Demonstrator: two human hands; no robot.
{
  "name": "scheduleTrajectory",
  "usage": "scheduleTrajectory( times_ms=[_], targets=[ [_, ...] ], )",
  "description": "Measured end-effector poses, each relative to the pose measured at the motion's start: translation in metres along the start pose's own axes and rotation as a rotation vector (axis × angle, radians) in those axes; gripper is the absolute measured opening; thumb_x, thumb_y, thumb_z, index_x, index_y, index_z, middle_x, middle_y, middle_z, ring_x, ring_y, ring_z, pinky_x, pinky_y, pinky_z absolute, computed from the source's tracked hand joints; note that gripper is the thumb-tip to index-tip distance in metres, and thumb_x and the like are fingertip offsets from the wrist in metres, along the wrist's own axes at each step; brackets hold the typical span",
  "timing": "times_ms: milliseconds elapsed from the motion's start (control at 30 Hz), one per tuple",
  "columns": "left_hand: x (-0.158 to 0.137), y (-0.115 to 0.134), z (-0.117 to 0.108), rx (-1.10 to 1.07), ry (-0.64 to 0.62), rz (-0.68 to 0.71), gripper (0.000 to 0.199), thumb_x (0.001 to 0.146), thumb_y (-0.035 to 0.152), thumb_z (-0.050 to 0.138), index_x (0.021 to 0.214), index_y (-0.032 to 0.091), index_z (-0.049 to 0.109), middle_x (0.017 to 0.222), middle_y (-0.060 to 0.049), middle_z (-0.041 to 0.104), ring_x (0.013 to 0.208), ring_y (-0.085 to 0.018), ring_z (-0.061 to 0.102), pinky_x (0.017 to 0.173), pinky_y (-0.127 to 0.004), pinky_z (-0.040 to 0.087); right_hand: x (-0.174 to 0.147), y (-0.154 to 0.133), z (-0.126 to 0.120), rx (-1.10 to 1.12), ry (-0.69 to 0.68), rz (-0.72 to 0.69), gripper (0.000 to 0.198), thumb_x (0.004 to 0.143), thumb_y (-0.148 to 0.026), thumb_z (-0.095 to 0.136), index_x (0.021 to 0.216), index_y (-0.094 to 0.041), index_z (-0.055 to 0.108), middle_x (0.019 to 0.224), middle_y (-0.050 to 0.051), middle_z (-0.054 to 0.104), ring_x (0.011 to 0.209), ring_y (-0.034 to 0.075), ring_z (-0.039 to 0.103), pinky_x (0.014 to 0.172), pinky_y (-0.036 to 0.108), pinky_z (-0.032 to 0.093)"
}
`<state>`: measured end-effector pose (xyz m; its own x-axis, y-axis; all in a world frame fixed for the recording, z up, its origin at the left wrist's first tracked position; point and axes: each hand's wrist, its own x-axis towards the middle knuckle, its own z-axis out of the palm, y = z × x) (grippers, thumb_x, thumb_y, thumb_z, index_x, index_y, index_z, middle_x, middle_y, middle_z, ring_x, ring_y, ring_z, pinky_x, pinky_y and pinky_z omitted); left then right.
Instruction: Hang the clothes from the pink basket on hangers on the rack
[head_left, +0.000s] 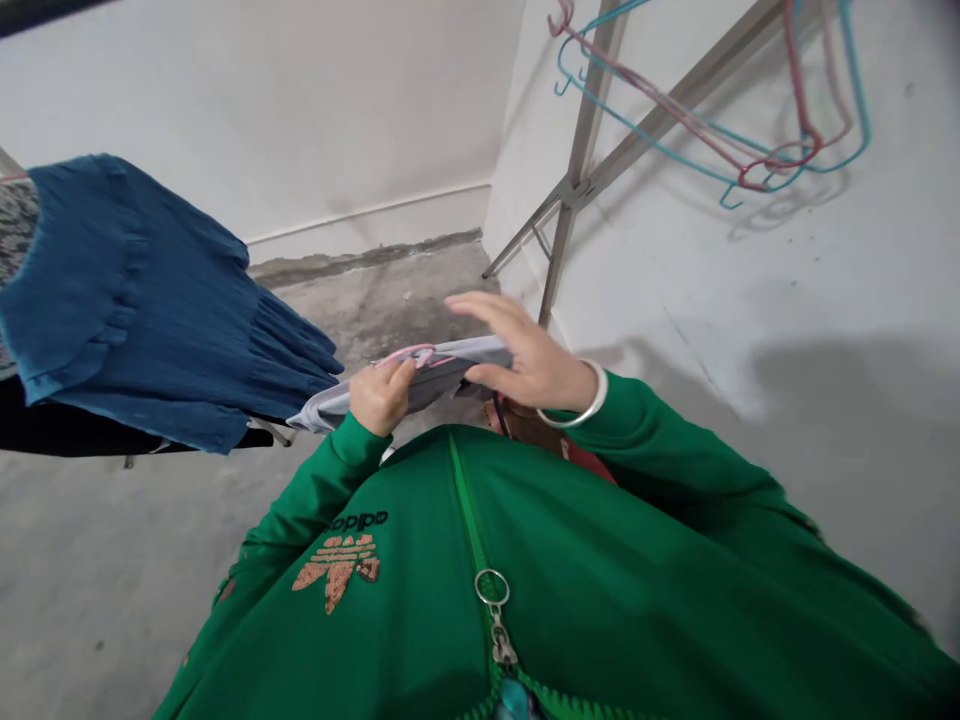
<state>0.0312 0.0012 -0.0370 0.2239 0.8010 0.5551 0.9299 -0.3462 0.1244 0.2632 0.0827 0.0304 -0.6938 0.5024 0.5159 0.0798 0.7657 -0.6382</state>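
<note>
In front of my chest, my left hand (381, 396) is closed around a pink clothes hanger (409, 352) near its hook. A light grey garment (465, 350) hangs on that hanger and stretches out to both sides of the hand. My right hand (517, 355), with a white bangle at the wrist, is raised over the garment's right end. Its fingers are spread and the thumb is apart from them, with nothing held. Much of the garment's lower part is hidden behind my hands and green jacket.
A blue dress (142, 300) hangs at the left, beside dark clothing (75, 430). Several red and blue hangers (675, 110) dangle from a metal rack (577, 190) at the upper right. White walls (300, 100) meet the concrete floor (75, 570).
</note>
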Motion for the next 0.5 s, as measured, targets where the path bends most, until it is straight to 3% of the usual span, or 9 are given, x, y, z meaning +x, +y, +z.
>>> scheduleTrajectory(
  times_ms=[67, 167, 267, 367, 433, 500],
  targets=[
    [-0.007, 0.013, 0.009, -0.066, -0.106, -0.03, 0.032, 0.093, 0.026, 0.037, 0.1, 0.019, 0.068, 0.069, -0.007, 0.059, 0.061, -0.017, 0.054, 0.06, -0.029, 0.039, 0.004, -0.007, 0.021, 0.104, -0.112, -0.077, 0.041, 0.095, -0.054, 0.039, 0.101, -0.017, 0.056, 0.099, 0.011, 0.063, 0.099, 0.021, 0.056, 0.092, 0.04, 0.045],
    [-0.022, 0.024, 0.009, -0.229, -0.281, -0.091, 0.042, 0.096, 0.035, 0.031, 0.092, 0.019, 0.069, 0.067, -0.008, 0.059, 0.059, -0.018, 0.053, 0.058, -0.03, 0.04, -0.006, -0.007, 0.047, 0.319, -0.235, -0.091, 0.045, 0.1, -0.048, 0.027, 0.075, -0.018, 0.048, 0.07, 0.004, 0.053, 0.073, 0.015, 0.049, 0.074, 0.032, 0.044],
    [-0.037, 0.023, -0.003, -0.6, -0.471, -0.14, 0.053, 0.094, 0.055, 0.031, 0.087, 0.019, 0.07, 0.071, -0.008, 0.062, 0.063, -0.018, 0.057, 0.059, -0.03, 0.043, -0.019, -0.009, 0.056, 0.498, -0.448, -0.144, 0.047, 0.1, -0.05, 0.023, 0.068, -0.02, 0.038, 0.065, 0.002, 0.044, 0.068, 0.014, 0.043, 0.07, 0.03, 0.041],
    [-0.042, 0.01, -0.009, -0.942, -0.738, -0.301, 0.061, 0.091, 0.065, 0.029, 0.094, 0.021, 0.071, 0.071, -0.005, 0.064, 0.06, -0.016, 0.057, 0.056, -0.027, 0.045, -0.021, -0.017, 0.056, 0.606, -0.672, -0.27, 0.045, 0.101, -0.048, 0.021, 0.066, -0.022, 0.03, 0.062, 0.0, 0.039, 0.064, 0.013, 0.039, 0.068, 0.029, 0.039],
    [-0.037, -0.001, 0.0, -1.042, -0.975, -0.411, 0.058, 0.089, 0.065, 0.033, 0.099, 0.021, 0.07, 0.073, -0.004, 0.065, 0.058, -0.015, 0.058, 0.052, -0.025, 0.045, -0.017, -0.023, 0.056, 0.649, -0.749, -0.332, 0.042, 0.102, -0.044, 0.022, 0.066, -0.023, 0.027, 0.061, 0.0, 0.038, 0.063, 0.014, 0.038, 0.068, 0.029, 0.038],
    [-0.027, -0.007, 0.021, -1.046, -1.202, -0.386, 0.049, 0.087, 0.06, 0.042, 0.102, 0.021, 0.068, 0.08, -0.003, 0.068, 0.065, -0.016, 0.061, 0.055, -0.024, 0.046, -0.012, -0.03, 0.058, 0.663, -0.769, -0.377, 0.039, 0.102, -0.039, 0.023, 0.067, -0.023, 0.025, 0.06, 0.0, 0.038, 0.063, 0.015, 0.038, 0.067, 0.029, 0.037]
  ],
)
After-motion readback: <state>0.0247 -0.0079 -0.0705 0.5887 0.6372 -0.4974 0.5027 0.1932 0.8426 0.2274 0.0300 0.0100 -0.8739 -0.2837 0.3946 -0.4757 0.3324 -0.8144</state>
